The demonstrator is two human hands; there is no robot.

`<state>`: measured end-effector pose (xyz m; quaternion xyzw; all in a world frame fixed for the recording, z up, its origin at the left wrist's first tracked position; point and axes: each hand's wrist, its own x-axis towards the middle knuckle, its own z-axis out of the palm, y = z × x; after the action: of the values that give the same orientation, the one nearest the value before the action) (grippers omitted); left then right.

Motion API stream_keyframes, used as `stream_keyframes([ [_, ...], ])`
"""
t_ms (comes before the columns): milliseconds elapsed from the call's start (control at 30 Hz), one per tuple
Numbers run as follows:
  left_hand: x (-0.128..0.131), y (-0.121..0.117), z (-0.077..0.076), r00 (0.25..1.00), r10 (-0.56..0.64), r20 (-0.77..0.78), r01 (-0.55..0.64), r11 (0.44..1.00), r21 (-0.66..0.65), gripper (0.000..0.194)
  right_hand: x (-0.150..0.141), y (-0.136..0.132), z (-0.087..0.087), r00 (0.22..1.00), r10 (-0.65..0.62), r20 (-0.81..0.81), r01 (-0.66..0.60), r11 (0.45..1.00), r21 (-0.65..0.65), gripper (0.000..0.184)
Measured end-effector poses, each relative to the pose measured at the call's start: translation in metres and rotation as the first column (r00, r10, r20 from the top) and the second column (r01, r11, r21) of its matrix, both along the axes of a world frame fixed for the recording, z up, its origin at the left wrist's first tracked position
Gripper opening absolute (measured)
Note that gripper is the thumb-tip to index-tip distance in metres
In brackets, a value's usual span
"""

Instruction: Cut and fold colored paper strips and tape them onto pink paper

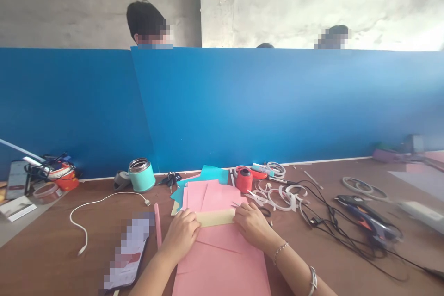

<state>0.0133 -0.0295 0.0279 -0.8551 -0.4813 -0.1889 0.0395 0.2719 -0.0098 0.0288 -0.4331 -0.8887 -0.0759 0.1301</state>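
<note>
Our left hand (183,230) and right hand (252,223) each keep a closed grip on one end of a cream paper strip (215,218), which lies crosswise over pink paper sheets (222,263) on the brown bench (100,222). Beyond them we see teal paper (211,174) near the blue partition (243,111). To our left are a phone (128,254), a white cable (93,200) and an open turquoise container (142,176). To our right lie curled white strips (281,198), black cords (333,222) and a dark tool with orange parts (369,222).
</note>
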Motion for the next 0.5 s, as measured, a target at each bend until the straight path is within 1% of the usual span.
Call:
stream_keyframes([
  [167, 0.0008, 0.0003, -0.0011, 1.0, -0.008, -0.022, 0.008, 1.0, 0.003, 0.025, -0.0003, 0.001, -0.0018, 1.0, 0.008, 0.001, -0.008, 1.0, 0.011, 0.018],
  [300, 0.0005, -0.0008, 0.0005, 1.0, -0.014, 0.016, 0.014, 1.0, -0.005, 0.023, -0.0019, 0.0001, -0.001, 0.999, -0.009, -0.039, 0.008, 1.0, -0.017, 0.017],
  [400, -0.0002, 0.0, -0.0003, 0.996, -0.004, 0.086, 0.006, 1.0, -0.028, 0.024, -0.0013, -0.0015, -0.0002, 0.991, -0.04, -0.125, 0.032, 0.997, -0.067, 0.019],
  [500, -0.0003, 0.0042, -0.005, 0.978, 0.073, 0.194, -0.055, 0.994, -0.095, 0.021, -0.001, -0.0017, -0.001, 0.963, -0.073, -0.258, 0.037, 0.989, -0.142, 0.019],
])
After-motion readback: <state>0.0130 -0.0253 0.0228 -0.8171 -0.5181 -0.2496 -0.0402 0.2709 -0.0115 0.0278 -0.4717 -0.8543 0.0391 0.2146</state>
